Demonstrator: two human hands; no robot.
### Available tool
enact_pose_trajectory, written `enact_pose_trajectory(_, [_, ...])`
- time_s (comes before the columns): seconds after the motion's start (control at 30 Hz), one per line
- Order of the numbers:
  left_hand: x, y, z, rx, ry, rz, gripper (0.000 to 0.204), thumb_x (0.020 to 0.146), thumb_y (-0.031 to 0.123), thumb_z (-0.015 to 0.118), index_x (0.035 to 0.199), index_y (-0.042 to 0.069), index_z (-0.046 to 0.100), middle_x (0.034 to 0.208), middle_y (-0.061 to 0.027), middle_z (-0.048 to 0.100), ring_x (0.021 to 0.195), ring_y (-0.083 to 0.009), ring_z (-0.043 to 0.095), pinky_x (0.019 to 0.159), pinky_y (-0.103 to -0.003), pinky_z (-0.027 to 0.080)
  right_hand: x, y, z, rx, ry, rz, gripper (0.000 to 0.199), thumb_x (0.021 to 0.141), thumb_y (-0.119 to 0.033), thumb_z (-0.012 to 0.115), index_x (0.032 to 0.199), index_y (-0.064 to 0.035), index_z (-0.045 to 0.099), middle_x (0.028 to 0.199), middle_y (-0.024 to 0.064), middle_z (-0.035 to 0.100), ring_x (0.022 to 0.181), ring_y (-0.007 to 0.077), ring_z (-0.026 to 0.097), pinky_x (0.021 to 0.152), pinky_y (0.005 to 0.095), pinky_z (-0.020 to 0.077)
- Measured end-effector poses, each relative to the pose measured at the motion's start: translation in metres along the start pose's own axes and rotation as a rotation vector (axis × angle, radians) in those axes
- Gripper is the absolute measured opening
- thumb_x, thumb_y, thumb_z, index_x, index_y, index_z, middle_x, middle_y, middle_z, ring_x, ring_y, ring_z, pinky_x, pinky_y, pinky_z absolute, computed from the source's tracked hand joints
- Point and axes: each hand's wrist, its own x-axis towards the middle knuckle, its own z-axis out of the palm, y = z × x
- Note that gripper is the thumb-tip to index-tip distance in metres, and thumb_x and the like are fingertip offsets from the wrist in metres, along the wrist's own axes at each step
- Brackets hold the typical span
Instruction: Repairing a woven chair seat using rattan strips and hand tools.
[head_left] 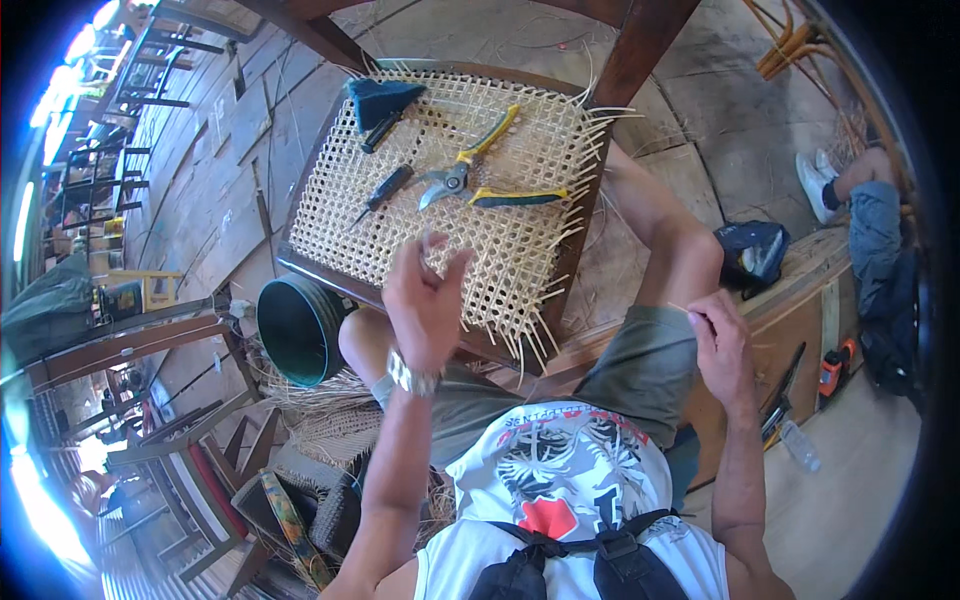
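Observation:
A chair seat of woven cane in a dark wooden frame lies before my knees, with loose strand ends sticking out along its right and near edges. Above its near edge hovers my left hand, a watch on the wrist, thumb and fingers bent but apart with nothing seen between them. Over my right thigh, my right hand pinches a short, thin cane strand. Resting on the weave are pruning shears with spread yellow-and-black handles, a dark-handled awl and a dark blue, wedge-shaped item beside a short black handle.
A dark green bucket stands by my left knee, with cane scraps around it. To the right are a dark bag, a plastic bottle and an orange-black tool. Another person's leg shows at far right. Wooden chair frames crowd the left.

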Motion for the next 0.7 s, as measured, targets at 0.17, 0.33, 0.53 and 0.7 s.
enact_pose_trajectory(0.17, [0.059,-0.011,0.033,0.081,-0.040,0.418,0.051,0.076,0.017,0.088,0.122,0.005,0.069,0.124,-0.0159,0.065,0.106,-0.0321,0.068,0.088,-0.041,0.056,-0.010,0.002,0.006,0.016,-0.009,-0.022,0.006,0.096,-0.004,0.059,0.096,0.0012,0.062,0.091,0.0162,0.060,0.088,0.0359,0.062,0.078,0.0417,0.0493])
enact_pose_trajectory(0.33, [0.088,-0.006,0.061,0.226,0.005,0.369,0.041,0.078,0.015,0.086,0.115,0.007,0.071,0.120,-0.0134,0.068,0.104,-0.0328,0.069,0.087,-0.041,0.056,-0.036,0.005,0.018,0.076,-0.038,0.020,0.006,0.096,-0.006,0.062,0.098,-0.0004,0.061,0.092,0.0160,0.060,0.089,0.0364,0.063,0.079,0.0426,0.0502])
enact_pose_trajectory(0.53, [0.126,-0.031,0.024,0.300,0.512,0.313,0.046,0.085,0.025,0.081,0.122,0.003,0.064,0.111,-0.0175,0.067,0.098,-0.0368,0.067,0.083,-0.047,0.054,-0.044,0.011,0.017,0.083,-0.060,0.101,0.008,0.096,-0.008,0.063,0.099,-0.0010,0.061,0.093,0.0164,0.062,0.090,0.0374,0.063,0.079,0.0420,0.0509])
enact_pose_trajectory(0.7, [0.180,-0.051,-0.008,0.568,0.187,0.124,0.045,0.091,0.041,0.071,0.119,0.005,0.065,0.102,-0.0242,0.069,0.094,-0.0441,0.067,0.078,-0.051,0.052,-0.031,0.017,0.016,0.069,-0.031,0.033,0.007,0.097,-0.008,0.062,0.101,-0.0020,0.061,0.089,0.0162,0.062,0.087,0.0394,0.063,0.077,0.0426,0.0509])
